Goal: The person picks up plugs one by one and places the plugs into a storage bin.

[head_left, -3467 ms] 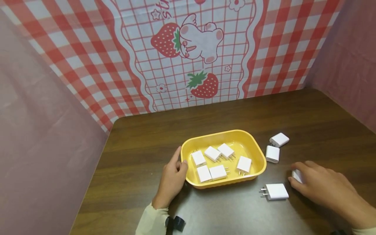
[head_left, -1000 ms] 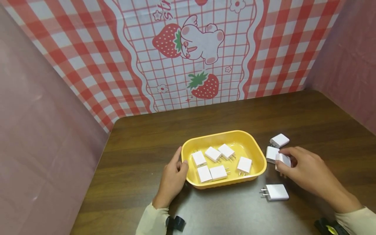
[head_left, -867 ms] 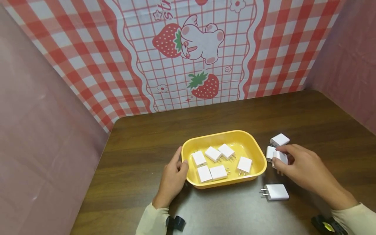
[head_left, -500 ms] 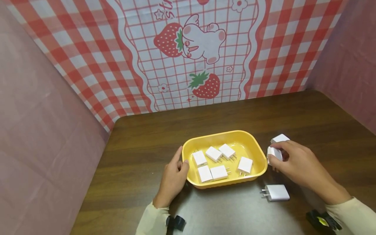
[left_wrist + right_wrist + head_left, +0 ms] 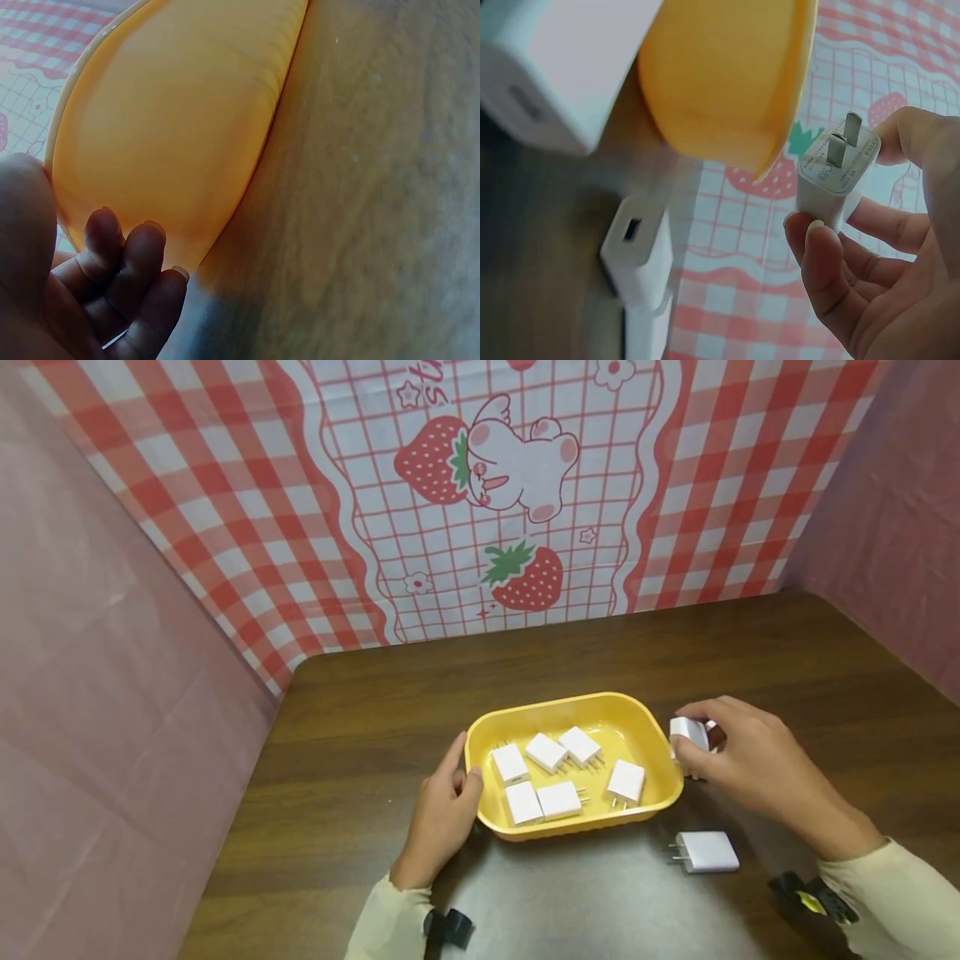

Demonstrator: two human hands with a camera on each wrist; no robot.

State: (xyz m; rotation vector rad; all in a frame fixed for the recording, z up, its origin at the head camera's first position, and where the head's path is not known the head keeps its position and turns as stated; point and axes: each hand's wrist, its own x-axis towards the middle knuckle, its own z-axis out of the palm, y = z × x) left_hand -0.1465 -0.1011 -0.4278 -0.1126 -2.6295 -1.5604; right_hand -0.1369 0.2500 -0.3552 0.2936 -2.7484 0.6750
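My left hand point(image 5: 442, 810) holds the left end of a yellow plastic tray point(image 5: 667, 785), thumb at the rim; in the left wrist view its fingers point(image 5: 142, 259) lie against the outer wall. Several white plug-in chargers point(image 5: 558, 800) lie spread inside the tray. Just off the tray's right rim, my right hand point(image 5: 757, 760) pinches another white charger point(image 5: 687, 732) between thumb and fingers. Its two flat prongs show in the right wrist view, where the held charger point(image 5: 836, 169) is raised off the table.
One loose charger point(image 5: 707, 852) lies on the brown wooden table point(image 5: 360, 718) in front of the tray's right end. Two more chargers point(image 5: 637, 247) sit end to end in the right wrist view, mostly hidden by my right hand in the head view. A strawberry-print cloth point(image 5: 517, 502) hangs behind.
My right hand has lifted a charger from the table's right side and carried it left and away from me, to the tray's right rim. My left hand and the tray stay put.
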